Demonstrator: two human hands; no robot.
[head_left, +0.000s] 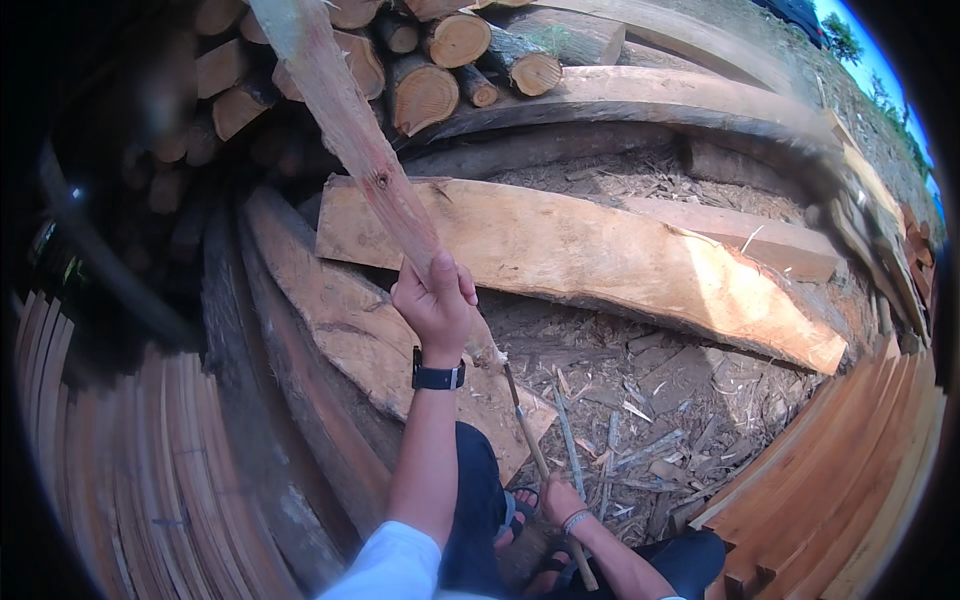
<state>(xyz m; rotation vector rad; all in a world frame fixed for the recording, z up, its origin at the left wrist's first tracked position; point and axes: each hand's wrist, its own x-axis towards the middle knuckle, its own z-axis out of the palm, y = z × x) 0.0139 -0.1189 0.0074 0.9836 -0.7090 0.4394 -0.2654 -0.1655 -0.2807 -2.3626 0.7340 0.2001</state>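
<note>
My left hand, with a dark watch at the wrist, is closed around a long rough wooden plank. The plank slants from the upper left down to a splintered lower end near the middle of the view. In my right hand, which wears a bracelet, is a slim tool with a long wooden handle. Its narrow dark metal end reaches up to the plank's splintered end and seems to touch it. The exact shape of that metal end cannot be made out.
A wide slab lies across the ground ahead, with another slab angled beneath the plank. Cut logs are piled at the back. Sawn boards stand stacked left and right. Bark and chips litter the ground.
</note>
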